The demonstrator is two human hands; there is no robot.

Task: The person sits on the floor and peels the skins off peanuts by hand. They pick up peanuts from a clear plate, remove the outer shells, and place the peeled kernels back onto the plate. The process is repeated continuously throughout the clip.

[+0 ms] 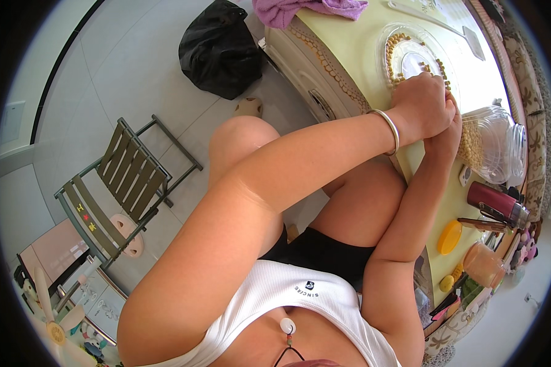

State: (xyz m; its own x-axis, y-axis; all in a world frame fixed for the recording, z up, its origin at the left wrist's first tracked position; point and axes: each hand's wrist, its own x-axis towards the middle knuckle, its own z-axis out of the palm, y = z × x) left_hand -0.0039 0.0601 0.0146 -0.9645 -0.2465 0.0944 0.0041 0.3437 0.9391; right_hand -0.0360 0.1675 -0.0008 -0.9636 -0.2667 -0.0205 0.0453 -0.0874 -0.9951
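Observation:
My left hand (421, 105), with a silver bangle (388, 131) on its wrist, is closed over the near edge of a clear round plastic tray (382, 58). My right hand (445, 136) is just beside it, its fingertips meeting those of the left. Whatever they pinch is hidden by the fingers. Small tan kernels (393, 52) line the tray's rim in a ring, with a few more near its middle. Right of my hands stands a clear plastic jar (494, 144), partly filled with similar kernels.
A white-handled spatula (438, 21) and a purple towel (315, 11) lie on the yellow tabletop (343, 43). Toward me stand a maroon flask (491, 200), an orange lid (449, 237) and a jar (483, 264). On the floor are a black bag (220, 52) and a slatted folding chair (128, 168).

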